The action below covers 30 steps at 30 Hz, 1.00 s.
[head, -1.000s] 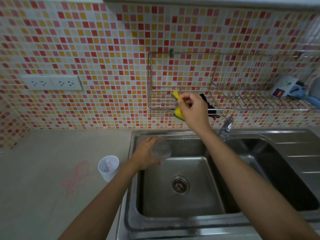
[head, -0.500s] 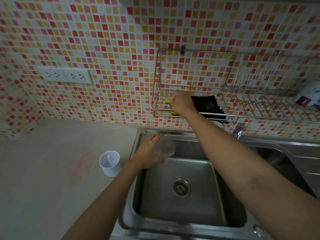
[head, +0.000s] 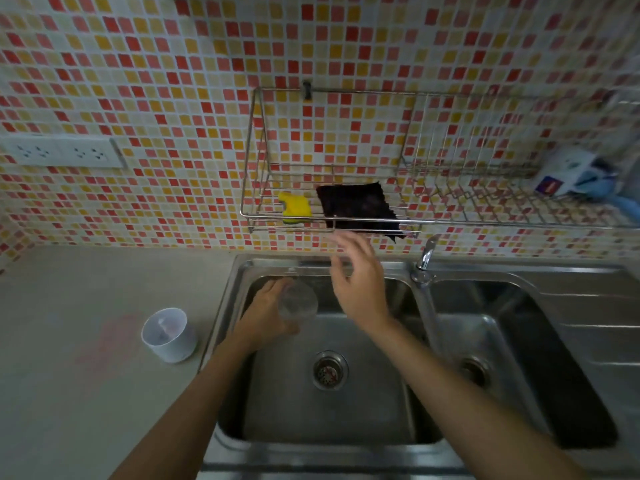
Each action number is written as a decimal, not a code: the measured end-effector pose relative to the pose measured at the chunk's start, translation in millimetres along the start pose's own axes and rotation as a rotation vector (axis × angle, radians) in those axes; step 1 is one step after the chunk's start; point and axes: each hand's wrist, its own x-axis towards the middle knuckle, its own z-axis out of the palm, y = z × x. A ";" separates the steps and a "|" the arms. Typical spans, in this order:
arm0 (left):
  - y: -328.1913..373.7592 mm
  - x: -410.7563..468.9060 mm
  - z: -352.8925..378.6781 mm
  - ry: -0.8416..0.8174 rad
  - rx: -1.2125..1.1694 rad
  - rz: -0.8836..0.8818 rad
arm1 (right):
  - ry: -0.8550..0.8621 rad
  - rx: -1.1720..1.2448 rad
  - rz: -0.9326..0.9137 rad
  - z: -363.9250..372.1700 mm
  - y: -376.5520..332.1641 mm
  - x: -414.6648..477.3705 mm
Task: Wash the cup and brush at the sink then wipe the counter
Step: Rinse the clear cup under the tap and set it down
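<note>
My left hand (head: 265, 311) holds a clear glass cup (head: 298, 302) over the left basin of the steel sink (head: 239, 271). My right hand (head: 360, 289) hovers open just right of the cup, fingers spread, holding nothing. A yellow sponge (head: 294, 207) lies on the wire wall rack (head: 252, 216), beside a dark cloth (head: 356, 206) that hangs over the rack's front edge. A white cup (head: 169, 336) stands on the beige counter (head: 69, 341) left of the sink, next to a pink smear (head: 107, 341). I see no brush.
The faucet (head: 426, 258) rises between the two basins. The right basin (head: 519, 358) and its ribbed drainboard lie to the right. A packet and blue items (head: 575, 174) sit at the rack's right end. A double wall socket (head: 62, 152) is at the left.
My right hand has left the yellow sponge on the rack and come down open toward the cup. My left hand has kept the glass cup over the basin.
</note>
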 end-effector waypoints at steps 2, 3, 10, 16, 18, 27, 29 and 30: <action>7.5 4.5 17.1 -0.007 -0.016 -0.005 | -0.061 -0.070 0.106 -22.0 45.2 -43.1; 13.5 6.2 26.2 -0.026 -0.029 -0.008 | -0.079 -0.116 0.176 -32.8 71.1 -58.3; 76.9 41.1 83.8 -0.127 -0.112 0.030 | -0.036 -0.239 0.648 -103.3 198.4 -50.6; 119.6 72.2 118.0 -0.189 -0.174 0.027 | -0.327 -0.173 0.635 -95.3 244.6 -7.8; 125.4 77.0 126.6 -0.193 -0.180 0.028 | -0.440 -0.256 0.614 -85.1 261.3 -3.5; 126.9 82.2 152.1 -0.210 -0.172 0.096 | -0.638 -0.407 0.363 -66.1 299.7 -3.0; 125.3 81.2 160.3 -0.237 -0.186 0.064 | -0.649 -0.361 0.370 -59.6 317.2 -5.4; 125.5 80.5 164.3 -0.249 -0.183 0.055 | -0.650 -0.329 0.376 -56.5 325.9 -6.3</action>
